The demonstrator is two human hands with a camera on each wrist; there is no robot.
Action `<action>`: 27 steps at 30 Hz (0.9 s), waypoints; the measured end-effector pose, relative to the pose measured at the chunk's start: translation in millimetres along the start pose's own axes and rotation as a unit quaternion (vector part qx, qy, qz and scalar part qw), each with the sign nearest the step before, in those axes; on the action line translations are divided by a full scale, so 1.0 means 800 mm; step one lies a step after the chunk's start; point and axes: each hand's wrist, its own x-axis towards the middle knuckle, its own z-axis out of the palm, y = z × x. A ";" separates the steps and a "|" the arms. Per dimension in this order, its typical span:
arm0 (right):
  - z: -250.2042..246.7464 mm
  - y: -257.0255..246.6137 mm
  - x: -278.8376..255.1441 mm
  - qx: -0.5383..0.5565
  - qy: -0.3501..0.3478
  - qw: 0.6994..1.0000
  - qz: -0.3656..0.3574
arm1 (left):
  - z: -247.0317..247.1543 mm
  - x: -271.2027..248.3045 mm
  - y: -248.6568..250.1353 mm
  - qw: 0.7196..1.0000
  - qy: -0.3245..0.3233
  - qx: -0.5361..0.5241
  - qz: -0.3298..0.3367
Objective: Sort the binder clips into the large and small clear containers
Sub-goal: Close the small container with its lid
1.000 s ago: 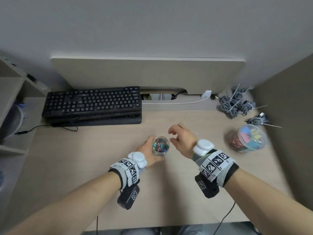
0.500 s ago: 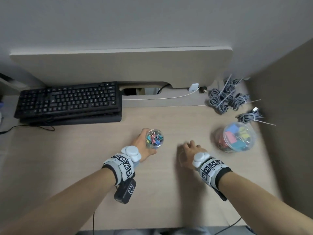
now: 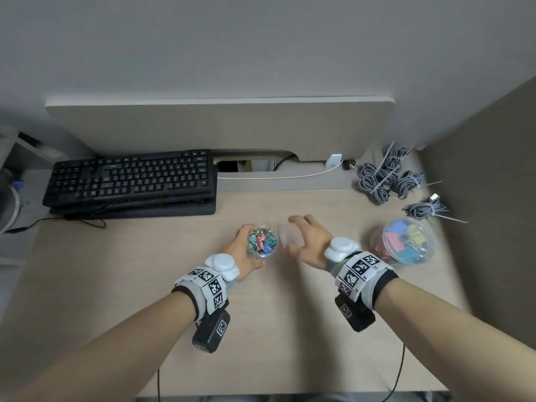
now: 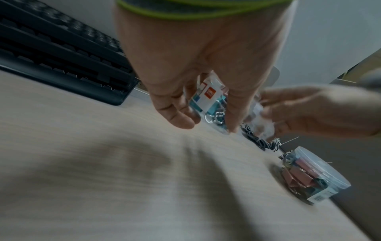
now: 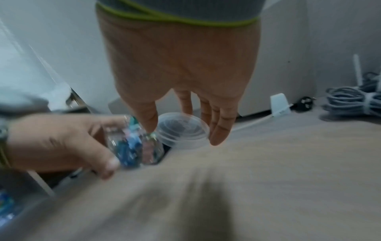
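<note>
My left hand (image 3: 246, 248) grips the small clear container (image 3: 262, 241), lidless and full of small coloured binder clips, just above the desk. The same container (image 5: 134, 146) shows in the right wrist view, and in the left wrist view it (image 4: 212, 104) sits between my fingers. My right hand (image 3: 304, 242) holds a clear round lid (image 3: 290, 237) right beside the container's rim; thumb and fingers curl round the lid (image 5: 181, 130). The large clear container (image 3: 409, 240), lidded and holding big coloured clips, stands on the desk at the right, also seen as the large container (image 4: 305, 172).
A black keyboard (image 3: 133, 181) lies at the back left. Bundled grey cables (image 3: 388, 177) and a white charger (image 3: 333, 161) sit at the back right. A raised shelf board (image 3: 220, 126) runs along the wall, and a side panel (image 3: 493, 198) closes the right.
My right hand went down to the desk half a second ago and has come back up beside the small container, now holding the clear lid. My left hand kept its grip.
</note>
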 end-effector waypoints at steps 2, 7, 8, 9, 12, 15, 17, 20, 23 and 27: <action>-0.009 -0.034 0.001 0.026 0.018 0.999 -0.031 | -0.009 -0.006 -0.001 1.000 0.001 -0.012 0.010; -0.001 -0.097 -0.004 -0.027 -0.029 0.995 -0.091 | -0.031 -0.023 -0.001 0.999 -0.012 -0.034 0.029; 0.001 -0.105 -0.004 -0.045 -0.036 0.993 -0.104 | -0.037 -0.026 -0.001 0.999 -0.010 -0.040 0.034; 0.001 -0.113 -0.005 -0.060 -0.039 0.990 -0.119 | -0.043 -0.030 -0.004 0.998 -0.010 -0.048 0.033; 0.001 -0.127 -0.006 -0.102 -0.038 0.982 -0.157 | -0.061 -0.037 -0.011 0.996 -0.026 -0.075 0.032; 0.005 -0.136 -0.005 -0.111 -0.045 0.978 -0.173 | -0.079 -0.040 -0.016 0.995 -0.046 -0.090 0.027; 0.007 -0.143 -0.003 -0.090 -0.054 0.983 -0.153 | -0.089 -0.042 -0.020 0.994 -0.051 -0.096 0.029; 0.006 -0.149 -0.002 -0.051 -0.052 0.991 -0.108 | -0.093 -0.047 -0.021 0.994 -0.040 -0.098 0.031; 0.006 -0.151 -0.002 -0.011 -0.041 0.997 -0.064 | -0.091 -0.049 -0.019 0.994 -0.030 -0.093 0.038; 0.005 -0.146 0.001 0.029 -0.003 1.000 -0.008 | -0.086 -0.047 -0.004 0.994 -0.034 -0.093 0.039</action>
